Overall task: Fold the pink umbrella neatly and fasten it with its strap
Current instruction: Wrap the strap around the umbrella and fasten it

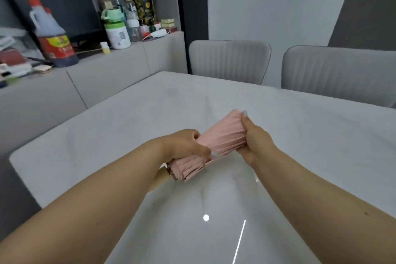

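The pink umbrella (222,137) is collapsed into a short pleated roll, held in the air above the white table (150,113). It lies slanted, its near end low at the left and its far end higher at the right. My left hand (184,146) grips the near half from above, the thumb pressed on the pleats. Around the far end my right hand (255,141) curls its fingers. The loose fabric edges bunch below my left wrist. I cannot see the strap or the handle.
Two grey padded chairs (229,60) (338,73) stand at the table's far side. A grey sideboard (107,75) at the left carries a large dark sauce bottle (53,38), a white jar (117,35) and several small bottles.
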{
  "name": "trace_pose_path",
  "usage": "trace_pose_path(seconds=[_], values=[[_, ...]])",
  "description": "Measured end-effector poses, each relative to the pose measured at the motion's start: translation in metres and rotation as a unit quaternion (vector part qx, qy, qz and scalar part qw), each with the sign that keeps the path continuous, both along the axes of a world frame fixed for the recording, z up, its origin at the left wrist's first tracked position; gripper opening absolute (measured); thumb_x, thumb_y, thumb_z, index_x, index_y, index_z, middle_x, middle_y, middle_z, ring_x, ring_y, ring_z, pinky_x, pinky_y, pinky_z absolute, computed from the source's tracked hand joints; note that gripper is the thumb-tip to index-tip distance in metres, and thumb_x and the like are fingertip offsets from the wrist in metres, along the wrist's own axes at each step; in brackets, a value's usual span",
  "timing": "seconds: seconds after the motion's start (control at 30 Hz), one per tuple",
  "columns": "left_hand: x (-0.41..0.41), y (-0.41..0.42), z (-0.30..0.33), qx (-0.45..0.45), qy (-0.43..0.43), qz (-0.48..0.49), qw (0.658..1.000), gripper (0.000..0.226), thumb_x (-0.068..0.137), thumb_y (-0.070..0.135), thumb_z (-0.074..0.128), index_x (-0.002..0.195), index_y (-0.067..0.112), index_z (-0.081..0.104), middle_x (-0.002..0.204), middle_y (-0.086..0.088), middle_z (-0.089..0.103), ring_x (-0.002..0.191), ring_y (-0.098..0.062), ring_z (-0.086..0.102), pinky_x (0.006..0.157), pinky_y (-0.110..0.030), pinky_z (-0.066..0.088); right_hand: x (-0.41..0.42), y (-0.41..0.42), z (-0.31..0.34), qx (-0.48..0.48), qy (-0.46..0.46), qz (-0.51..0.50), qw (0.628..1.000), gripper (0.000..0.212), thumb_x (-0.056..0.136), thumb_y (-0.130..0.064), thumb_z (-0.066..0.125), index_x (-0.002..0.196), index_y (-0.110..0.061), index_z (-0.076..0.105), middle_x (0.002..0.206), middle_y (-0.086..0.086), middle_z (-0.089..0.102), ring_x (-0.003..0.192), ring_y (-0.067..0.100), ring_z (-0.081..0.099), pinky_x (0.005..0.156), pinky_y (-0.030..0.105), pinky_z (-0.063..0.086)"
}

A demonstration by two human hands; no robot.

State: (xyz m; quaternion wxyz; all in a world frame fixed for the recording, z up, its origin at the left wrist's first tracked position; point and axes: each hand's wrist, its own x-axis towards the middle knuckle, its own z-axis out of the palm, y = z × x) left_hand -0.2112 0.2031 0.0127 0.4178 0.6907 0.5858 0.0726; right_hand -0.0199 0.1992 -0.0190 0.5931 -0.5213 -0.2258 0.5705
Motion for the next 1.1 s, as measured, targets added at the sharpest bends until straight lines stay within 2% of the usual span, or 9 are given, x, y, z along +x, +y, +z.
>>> trace_pose_path(seconds=[0.17,0.27,0.4,0.5,0.57,0.63,0.73,0.93,1.1], values=[[-0.057,0.004,0.014,0.003,0.048,0.034,0.998,0.057,0.067,0.055,0.08,0.111,0.027,0.056,0.109,0.002,0.064,0.094,-0.016,0.063,0.076,-0.031,0.052,-0.065,0.04,-0.001,-0.086,-0.094,0.012,0.992,0.059,0.082,-0.052,0.064,0.113,-0.002,0.06,0.119,0.019,0.065,0.105,0.038,0.062,0.097,0.049,0.049],[-0.082,0.002,0.021,0.072,0.092,0.052,0.992,0.084,0.066,0.059,0.078,0.134,0.027,0.041,0.124,0.005,0.057,0.105,-0.016,0.059,0.089,-0.032,0.05,-0.101,0.062,0.002,-0.14,-0.14,0.023,0.98,0.069,0.082,-0.053,0.063,0.12,0.003,0.057,0.125,0.022,0.062,0.111,0.04,0.06,0.1,0.048,0.046],[-0.116,-0.001,0.012,0.233,0.279,0.017,0.931,0.111,0.063,0.064,0.076,0.15,0.024,0.02,0.139,0.001,0.044,0.119,-0.023,0.052,0.096,-0.036,0.045,-0.145,0.088,0.003,-0.152,-0.162,0.037,0.974,0.073,0.081,-0.054,0.063,0.127,0.002,0.053,0.131,0.021,0.059,0.116,0.041,0.057,0.102,0.049,0.044],[-0.149,0.009,-0.008,0.307,0.352,0.028,0.884,0.095,0.074,0.056,0.071,0.147,0.019,0.024,0.13,-0.003,0.048,0.106,-0.027,0.057,0.08,-0.035,0.047,-0.178,0.11,0.009,-0.154,-0.184,0.073,0.968,0.075,0.083,-0.053,0.062,0.132,0.002,0.049,0.135,0.02,0.056,0.119,0.041,0.055,0.103,0.047,0.043],[-0.173,0.016,-0.018,0.355,0.331,0.049,0.873,0.078,0.066,0.046,0.078,0.128,0.015,0.042,0.104,-0.003,0.06,0.077,-0.026,0.064,0.056,-0.03,0.044,-0.202,0.124,0.016,-0.136,-0.196,0.101,0.966,0.078,0.083,-0.055,0.06,0.134,0.002,0.046,0.137,0.02,0.054,0.121,0.04,0.054,0.103,0.047,0.043],[-0.198,0.024,-0.025,0.37,0.298,0.101,0.874,0.067,0.056,0.037,0.083,0.111,0.014,0.053,0.085,-0.002,0.065,0.061,-0.025,0.062,0.049,-0.026,0.037,-0.228,0.139,0.02,-0.104,-0.182,0.137,0.968,0.078,0.083,-0.059,0.057,0.132,0.001,0.048,0.135,0.02,0.055,0.118,0.04,0.056,0.101,0.049,0.045],[-0.233,0.042,-0.025,0.358,0.283,0.195,0.868,0.053,0.062,0.028,0.082,0.109,0.012,0.063,0.085,-0.004,0.069,0.068,-0.031,0.063,0.057,-0.028,0.035,-0.266,0.155,0.02,-0.052,-0.169,0.196,0.964,0.067,0.086,-0.062,0.046,0.121,-0.006,0.056,0.12,0.016,0.063,0.101,0.034,0.064,0.096,0.049,0.05],[-0.296,0.092,-0.032,0.34,0.337,0.283,0.831,0.049,0.074,0.03,0.071,0.121,0.021,0.061,0.094,-0.008,0.068,0.102,-0.031,0.057,0.081,-0.037,0.034,-0.304,0.161,-0.008,0.026,-0.268,0.241,0.932,0.054,0.095,-0.054,0.038,0.13,-0.014,0.048,0.115,0.005,0.059,0.105,0.025,0.057,0.09,0.035,0.044],[-0.332,0.123,-0.048,0.323,0.345,0.319,0.822,0.048,0.079,0.034,0.069,0.125,0.027,0.056,0.105,-0.006,0.068,0.111,-0.029,0.053,0.086,-0.037,0.03,-0.307,0.152,-0.023,0.094,-0.302,0.257,0.913,0.029,0.098,-0.043,0.041,0.106,-0.018,0.055,0.091,-0.011,0.056,0.088,0.011,0.052,0.078,0.025,0.035]])
